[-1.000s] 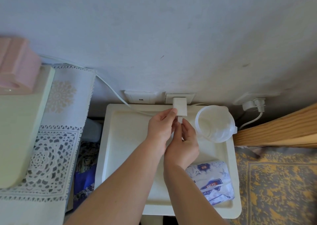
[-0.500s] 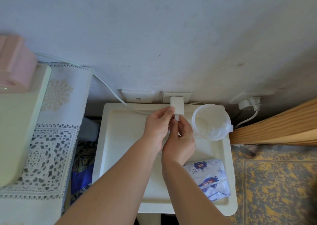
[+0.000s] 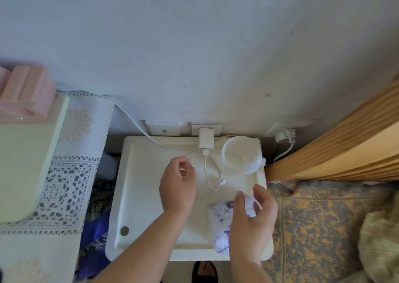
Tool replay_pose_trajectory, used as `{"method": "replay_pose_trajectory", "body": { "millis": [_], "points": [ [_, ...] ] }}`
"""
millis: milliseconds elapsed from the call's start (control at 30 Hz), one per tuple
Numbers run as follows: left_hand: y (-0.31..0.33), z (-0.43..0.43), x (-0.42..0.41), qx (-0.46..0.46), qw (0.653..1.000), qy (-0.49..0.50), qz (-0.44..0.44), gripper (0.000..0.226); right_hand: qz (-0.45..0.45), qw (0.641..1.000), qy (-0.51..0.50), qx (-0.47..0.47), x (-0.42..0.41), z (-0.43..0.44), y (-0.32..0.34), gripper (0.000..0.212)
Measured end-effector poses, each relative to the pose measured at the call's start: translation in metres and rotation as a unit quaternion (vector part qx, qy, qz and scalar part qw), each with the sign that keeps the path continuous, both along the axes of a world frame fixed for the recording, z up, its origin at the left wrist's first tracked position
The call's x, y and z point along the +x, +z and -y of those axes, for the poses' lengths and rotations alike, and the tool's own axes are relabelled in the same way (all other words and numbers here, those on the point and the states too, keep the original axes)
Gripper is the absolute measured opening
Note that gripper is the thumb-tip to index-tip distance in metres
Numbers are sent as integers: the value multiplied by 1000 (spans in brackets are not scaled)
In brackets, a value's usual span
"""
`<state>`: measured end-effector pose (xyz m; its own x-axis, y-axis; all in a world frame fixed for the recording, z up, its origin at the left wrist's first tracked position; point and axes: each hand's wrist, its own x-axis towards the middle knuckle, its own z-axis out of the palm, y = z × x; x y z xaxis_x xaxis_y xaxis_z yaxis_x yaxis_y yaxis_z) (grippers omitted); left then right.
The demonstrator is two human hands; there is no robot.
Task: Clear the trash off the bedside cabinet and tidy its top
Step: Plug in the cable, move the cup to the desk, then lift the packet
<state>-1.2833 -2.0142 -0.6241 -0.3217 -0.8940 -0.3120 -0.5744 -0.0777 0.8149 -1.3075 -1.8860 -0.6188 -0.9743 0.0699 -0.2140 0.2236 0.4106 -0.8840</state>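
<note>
The white bedside cabinet top [image 3: 146,187] sits against the wall. A white charger [image 3: 206,139] is plugged into the wall socket, and its thin cable [image 3: 208,172] loops down onto the top. A clear plastic cup [image 3: 240,157] stands at the back right corner. A blue-and-white tissue pack [image 3: 220,224] lies at the front right, partly under my right hand [image 3: 251,222]. My left hand [image 3: 178,185] hovers over the middle of the top, fingers loosely curled, holding nothing. My right hand is open above the tissue pack.
A coin [image 3: 124,231] lies at the cabinet's front left corner. A lace-covered surface [image 3: 64,183] with a pink box [image 3: 26,92] stands to the left. A wooden bed frame [image 3: 345,149] and patterned bedding [image 3: 319,228] are on the right. A second plug [image 3: 285,136] sits in the wall.
Both hands have let go of the charger and its cable plug and drawn back toward me. The cable now hangs loose in a loop on the top.
</note>
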Motion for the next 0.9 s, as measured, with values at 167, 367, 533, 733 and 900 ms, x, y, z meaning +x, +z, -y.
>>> {"method": "replay_pose_trajectory", "body": {
  "millis": [167, 367, 533, 733, 900],
  "points": [
    [10, -40, 1, 53, 996, -64, -28, 17, -71, 980, 160, 90, -44, -36, 12, 66],
    [10, -60, -22, 134, 986, -78, -62, 29, 17, 951, 305, 39, -89, -25, 0, 99],
    [-2, -56, -35, 141, 983, -111, -48, 42, 55, 939, 339, 9, -113, -13, -19, 113],
    [-18, -45, -40, 142, 978, -151, -23, 62, 103, 925, 364, -50, -123, -6, -30, 114],
    [-18, -48, -42, 167, 973, -145, -67, 65, 86, 931, 346, -77, -119, -3, -29, 78]
  ]
}}
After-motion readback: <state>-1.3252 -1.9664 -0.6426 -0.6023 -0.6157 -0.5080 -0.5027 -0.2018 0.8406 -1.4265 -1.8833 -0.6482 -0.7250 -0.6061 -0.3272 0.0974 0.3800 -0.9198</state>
